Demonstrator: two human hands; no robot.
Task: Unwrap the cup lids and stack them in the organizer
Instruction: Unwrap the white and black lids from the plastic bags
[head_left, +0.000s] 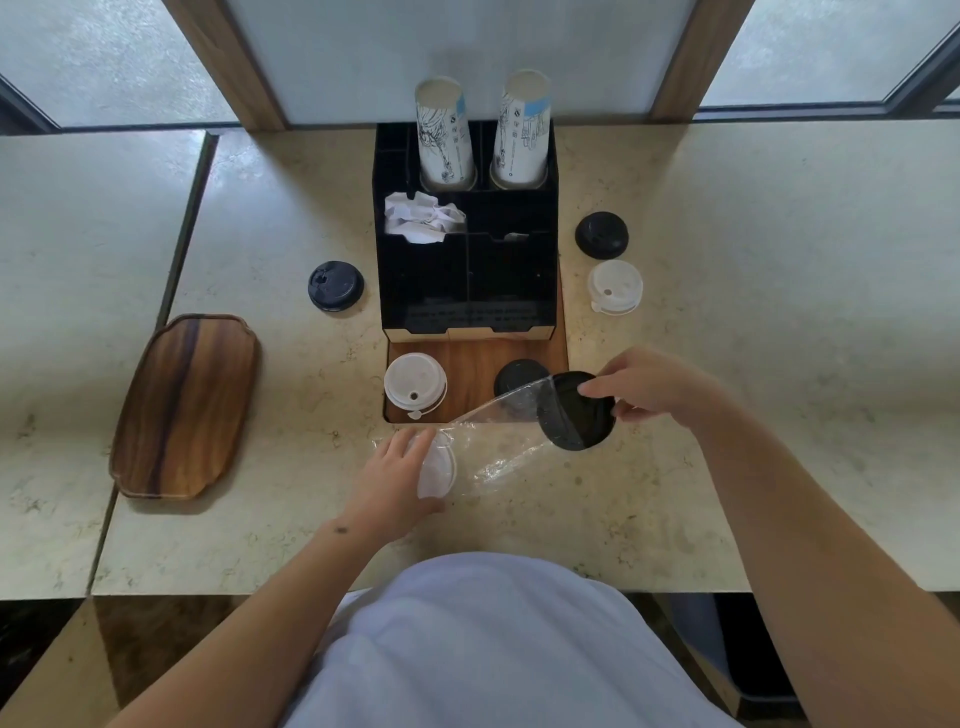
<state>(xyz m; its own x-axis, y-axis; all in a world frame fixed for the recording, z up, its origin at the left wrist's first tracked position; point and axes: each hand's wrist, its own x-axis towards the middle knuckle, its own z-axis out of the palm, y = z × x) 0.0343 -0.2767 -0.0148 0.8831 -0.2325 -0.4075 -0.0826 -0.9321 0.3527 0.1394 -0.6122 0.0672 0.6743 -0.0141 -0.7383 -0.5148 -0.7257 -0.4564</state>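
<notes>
My right hand (657, 387) pinches a black cup lid (574, 415) by its rim, just in front of the organizer. A clear plastic wrap (498, 441) stretches from that lid down to my left hand (392, 480), which holds a white lid (439, 470) still inside the wrap on the counter. The black organizer (467, 270) stands on a wooden base (470, 366). On that base lie a white lid (414, 385) and a black lid (519, 376). More loose lids lie around it: black (335, 286), black (601, 235), white (614, 287).
Two stacks of paper cups (447, 135) (522, 130) stand in the organizer's rear slots, with crumpled white paper (421, 218) in a middle compartment. A wooden tray (184, 408) lies at the left on the stone counter (727, 312). A window wall rises behind.
</notes>
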